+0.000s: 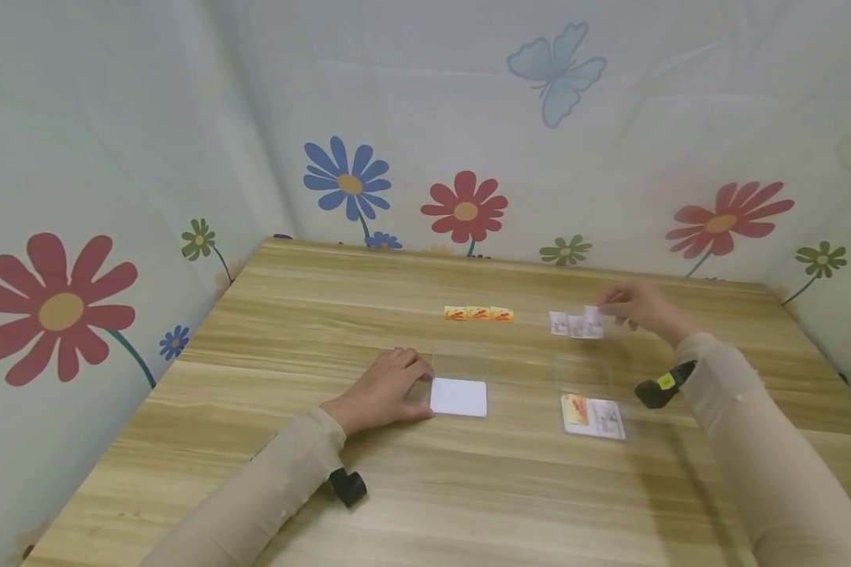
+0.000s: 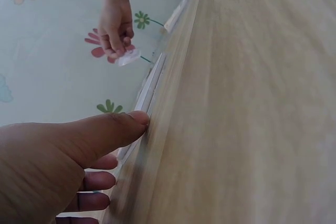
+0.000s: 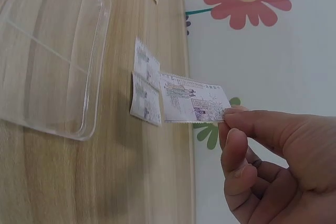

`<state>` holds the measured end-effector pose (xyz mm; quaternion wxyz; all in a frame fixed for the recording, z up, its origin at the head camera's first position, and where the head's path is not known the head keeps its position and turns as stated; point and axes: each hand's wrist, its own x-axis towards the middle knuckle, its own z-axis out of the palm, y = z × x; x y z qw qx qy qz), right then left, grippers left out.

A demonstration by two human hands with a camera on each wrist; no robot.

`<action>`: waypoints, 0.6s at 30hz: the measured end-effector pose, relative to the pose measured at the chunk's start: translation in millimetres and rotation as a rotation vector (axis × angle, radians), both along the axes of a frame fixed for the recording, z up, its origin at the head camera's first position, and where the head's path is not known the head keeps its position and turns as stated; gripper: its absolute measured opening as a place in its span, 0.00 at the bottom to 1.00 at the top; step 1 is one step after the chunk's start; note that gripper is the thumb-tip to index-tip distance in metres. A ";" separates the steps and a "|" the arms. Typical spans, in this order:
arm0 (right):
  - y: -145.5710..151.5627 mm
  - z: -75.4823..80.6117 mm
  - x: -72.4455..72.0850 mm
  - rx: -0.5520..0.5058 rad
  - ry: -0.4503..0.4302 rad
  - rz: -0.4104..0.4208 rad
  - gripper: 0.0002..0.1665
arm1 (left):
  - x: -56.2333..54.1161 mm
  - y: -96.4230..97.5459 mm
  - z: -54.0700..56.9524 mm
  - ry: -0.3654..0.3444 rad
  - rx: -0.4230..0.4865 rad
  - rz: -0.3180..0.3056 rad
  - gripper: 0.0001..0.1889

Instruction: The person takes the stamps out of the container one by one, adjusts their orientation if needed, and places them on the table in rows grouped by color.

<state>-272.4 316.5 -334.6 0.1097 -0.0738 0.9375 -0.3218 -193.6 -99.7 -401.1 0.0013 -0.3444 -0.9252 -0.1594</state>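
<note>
In the right wrist view my right hand (image 3: 268, 161) pinches a pale postage stamp (image 3: 194, 99) with a line drawing and serrated edges between thumb and fingers. Close by lie more pale stamps (image 3: 145, 100) on the wooden table. My left hand (image 1: 390, 390) rests at the left side of a clear plastic case with a white base (image 1: 458, 397), its lid (image 1: 461, 361) laid back away from me. Its thumb (image 2: 118, 132) touches the case edge in the left wrist view; its other fingers lie lower, partly hidden behind the thumb and palm.
Several orange-yellow stamps (image 1: 478, 313) lie in a row toward the back of the table (image 1: 326, 299). A second lidded case (image 1: 592, 417), right of the first, holds an orange stamp and a pale one. A flower-printed curtain (image 1: 411, 94) hangs around the table.
</note>
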 end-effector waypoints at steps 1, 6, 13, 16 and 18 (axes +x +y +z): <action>1.1 -0.8 -1.2 0.003 -0.004 -0.003 0.17 | 0.2 -0.2 -0.1 0.001 0.000 0.001 0.26; 5.6 -4.4 -5.5 0.018 -0.014 0.001 0.17 | 1.5 -0.9 0.4 -0.002 -0.001 0.004 0.26; 10.4 -10.5 -9.6 0.006 0.001 0.012 0.16 | 1.1 -0.7 0.1 0.002 -0.011 0.002 0.27; 13.8 -12.8 -11.7 0.000 0.007 0.023 0.16 | 0.3 -0.7 -0.1 0.000 -0.012 0.001 0.27; 16.0 -14.2 -13.3 -0.001 0.012 0.031 0.15 | 0.0 -0.8 -0.1 -0.008 -0.007 0.002 0.27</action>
